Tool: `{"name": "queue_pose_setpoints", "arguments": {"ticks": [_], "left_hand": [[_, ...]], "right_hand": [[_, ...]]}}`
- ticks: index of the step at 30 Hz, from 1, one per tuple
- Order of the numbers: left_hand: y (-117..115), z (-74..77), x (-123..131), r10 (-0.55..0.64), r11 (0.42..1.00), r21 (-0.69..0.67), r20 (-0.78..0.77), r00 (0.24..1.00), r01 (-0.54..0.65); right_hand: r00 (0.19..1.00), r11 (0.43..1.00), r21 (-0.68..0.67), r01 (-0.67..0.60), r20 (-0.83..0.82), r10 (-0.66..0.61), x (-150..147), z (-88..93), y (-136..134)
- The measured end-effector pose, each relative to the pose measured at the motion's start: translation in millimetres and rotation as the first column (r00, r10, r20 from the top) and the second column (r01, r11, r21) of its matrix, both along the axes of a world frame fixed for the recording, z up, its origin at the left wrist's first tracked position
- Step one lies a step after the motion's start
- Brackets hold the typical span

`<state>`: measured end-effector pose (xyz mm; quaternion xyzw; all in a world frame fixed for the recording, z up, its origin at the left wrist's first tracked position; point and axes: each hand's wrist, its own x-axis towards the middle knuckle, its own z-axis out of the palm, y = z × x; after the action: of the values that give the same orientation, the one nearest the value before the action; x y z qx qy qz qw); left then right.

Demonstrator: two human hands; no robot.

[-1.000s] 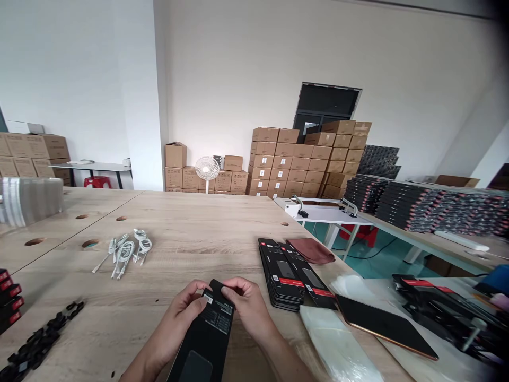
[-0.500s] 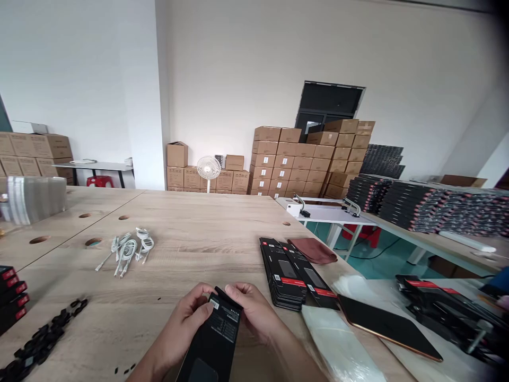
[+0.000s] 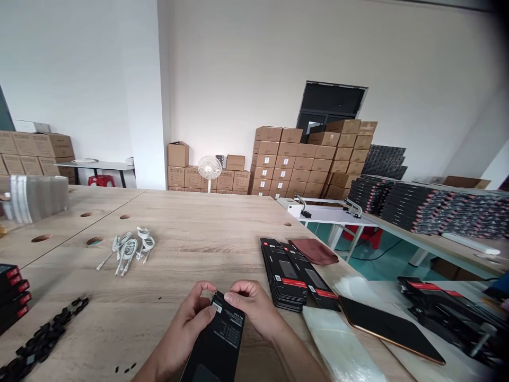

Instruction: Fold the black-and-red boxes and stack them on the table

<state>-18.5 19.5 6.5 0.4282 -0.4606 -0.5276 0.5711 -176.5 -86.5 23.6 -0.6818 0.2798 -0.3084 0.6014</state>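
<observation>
Black box [image 3: 220, 339] held low centre over table [image 3: 191, 249], gripped at top end by left hand [image 3: 186, 326] and right hand [image 3: 254, 310]. Step judged: top flap being closed. Next move calls for flap tucked squarely, box kept steady.

Two hands, the left hand [image 3: 190, 323] at seven o'clock and the right hand [image 3: 254, 307] at five, share one black box [image 3: 220, 339]; two stacks of black boxes [image 3: 292, 273] at three o'clock; one maroon cloth [image 3: 314, 250]; one bundle of white cables [image 3: 129, 246] at ten; one fan [image 3: 209, 168] at twelve; one dark tablet [image 3: 392, 329] at four.
</observation>
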Motion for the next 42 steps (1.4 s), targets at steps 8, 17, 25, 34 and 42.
{"name": "queue_pose_setpoints", "arguments": {"ticks": [8, 17, 25, 34, 42], "left_hand": [[-2.6, -3.9, 0.1, 0.002, 1.000, -0.008, -0.011, 1.000, -0.002], [0.8, 2.2, -1.3, -0.026, 1.000, -0.019, -0.059, 0.998, 0.025], [0.6, 3.2, -1.3, -0.037, 0.999, -0.040, -0.062, 0.997, 0.034], [1.7, 4.4, -4.5, -0.029, 0.999, -0.041, -0.074, 0.997, 0.026], [0.7, 15.8, -3.2, 0.105, 0.994, -0.016, -0.225, 0.969, -0.111]], "right_hand": [[1.000, 0.999, 0.049, 0.005, 0.031, -0.007, 0.7, -4.3, -0.3], [0.997, 0.999, 0.038, -0.021, 0.081, 0.018, 0.1, 0.6, 1.6], [0.994, 0.996, -0.013, -0.087, 0.068, 0.088, -0.8, 3.7, 7.4], [0.989, 0.994, 0.003, -0.113, 0.094, 0.112, -1.8, 6.7, 8.5], [0.988, 0.989, -0.050, -0.141, 0.056, 0.144, -0.4, 14.0, 15.8]]}}
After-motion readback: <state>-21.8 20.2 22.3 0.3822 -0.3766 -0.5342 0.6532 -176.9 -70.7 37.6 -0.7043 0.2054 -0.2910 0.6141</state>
